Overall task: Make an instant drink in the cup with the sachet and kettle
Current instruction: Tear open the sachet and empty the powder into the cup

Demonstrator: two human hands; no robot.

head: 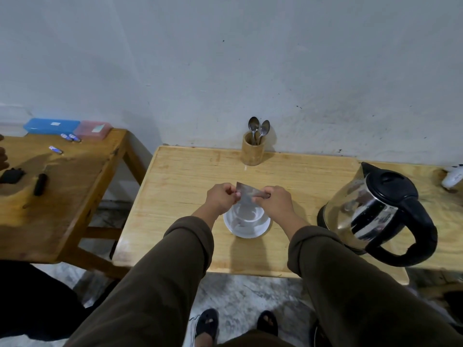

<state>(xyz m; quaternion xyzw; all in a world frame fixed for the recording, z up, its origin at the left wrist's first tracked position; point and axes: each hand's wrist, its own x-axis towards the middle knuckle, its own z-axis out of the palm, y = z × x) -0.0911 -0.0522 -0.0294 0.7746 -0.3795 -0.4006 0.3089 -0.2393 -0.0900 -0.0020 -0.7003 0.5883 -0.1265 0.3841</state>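
A silvery sachet (246, 192) is held just above a white cup (246, 222) that stands on the light wooden table (180, 186). My left hand (221, 197) pinches the sachet's left edge and my right hand (273, 200) pinches its right edge, both with fingers closed on it. The cup's far rim is partly hidden behind my hands and the sachet. A glass electric kettle (375, 214) with a black lid and handle stands on the table to the right of the cup.
A bamboo holder (253, 151) with spoons (259, 130) stands at the back by the wall. A second wooden table (62, 186) on the left carries blue and pink boxes (67, 127), batteries and small dark tools. A white object (452, 177) lies at the far right.
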